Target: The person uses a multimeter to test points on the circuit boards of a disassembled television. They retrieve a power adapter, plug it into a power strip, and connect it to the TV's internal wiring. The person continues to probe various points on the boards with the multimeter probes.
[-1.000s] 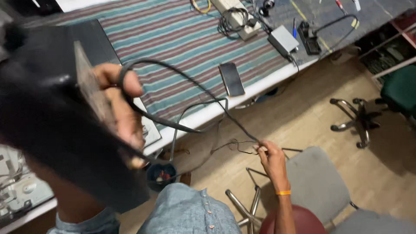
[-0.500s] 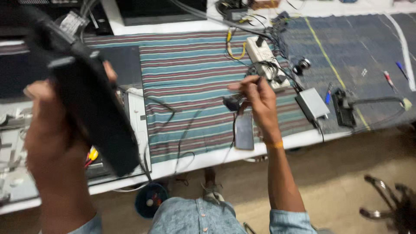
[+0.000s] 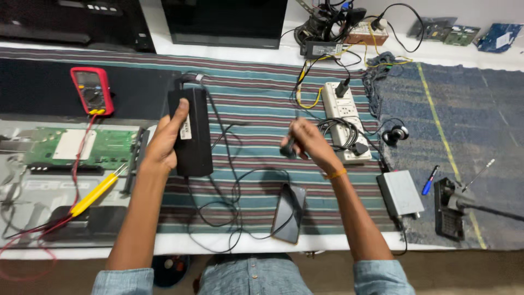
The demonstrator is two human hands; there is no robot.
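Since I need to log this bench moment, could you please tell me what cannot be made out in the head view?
- What the right hand pinches: its own fingers cover it; probably a plug.
- The black power adapter: its left edge is under the left hand.
- The board parts: too small.
- The monitor: cut off by the top edge.

Open striped cloth (image 3: 251,109) between hands; loose black cable loops (image 3: 229,202), dark flat phone (image 3: 288,212), white power strip (image 3: 345,120) crowding right

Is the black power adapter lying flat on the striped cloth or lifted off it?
Lying flat. The power adapter rests lengthwise on the striped cloth, the left hand gripping its left edge, its cable trailing loose.
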